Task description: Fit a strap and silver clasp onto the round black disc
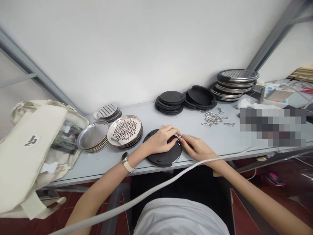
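A round black plastic disc lies flat near the front edge of the table. My left hand rests over it, with thumb and fingertips closed at the disc's right side on a small silver wire clip. From the right, my right hand pinches the same clip, which shows a loop at its lower end. The exact grip of each fingertip is partly hidden. Behind my right hand, several similar wire clips lie in a loose heap.
Left of the disc are a stack of round metal grater plates, plain metal discs and smaller grater discs. Black discs, black trays and a tall mixed stack stand behind. A cream bag sits left; a white cable crosses in front.
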Demonstrator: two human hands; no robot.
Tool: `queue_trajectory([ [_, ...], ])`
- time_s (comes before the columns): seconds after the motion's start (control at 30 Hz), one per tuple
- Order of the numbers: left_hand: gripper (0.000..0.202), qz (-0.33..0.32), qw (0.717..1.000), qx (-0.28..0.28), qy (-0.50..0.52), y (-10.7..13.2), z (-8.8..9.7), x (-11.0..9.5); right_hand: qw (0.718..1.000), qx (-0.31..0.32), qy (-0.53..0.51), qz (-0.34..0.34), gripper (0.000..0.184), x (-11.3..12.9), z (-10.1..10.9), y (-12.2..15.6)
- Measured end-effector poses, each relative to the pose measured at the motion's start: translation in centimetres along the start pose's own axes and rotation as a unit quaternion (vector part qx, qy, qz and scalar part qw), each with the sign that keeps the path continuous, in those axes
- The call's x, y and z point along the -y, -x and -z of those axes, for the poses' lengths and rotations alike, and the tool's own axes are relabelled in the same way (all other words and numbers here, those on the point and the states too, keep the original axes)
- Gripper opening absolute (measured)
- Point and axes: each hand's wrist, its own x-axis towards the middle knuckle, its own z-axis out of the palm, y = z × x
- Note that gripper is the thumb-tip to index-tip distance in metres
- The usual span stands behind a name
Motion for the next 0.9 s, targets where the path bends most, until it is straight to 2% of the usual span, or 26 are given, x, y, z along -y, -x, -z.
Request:
queue_trajectory([
  [0.9, 0.017, -0.006, 0.999, -0.004, 0.043, 0.01, -0.02, 0.05, 1.000, -0.002, -0.002, -0.004, 0.024, -0.02, -0.07, 0.13],
])
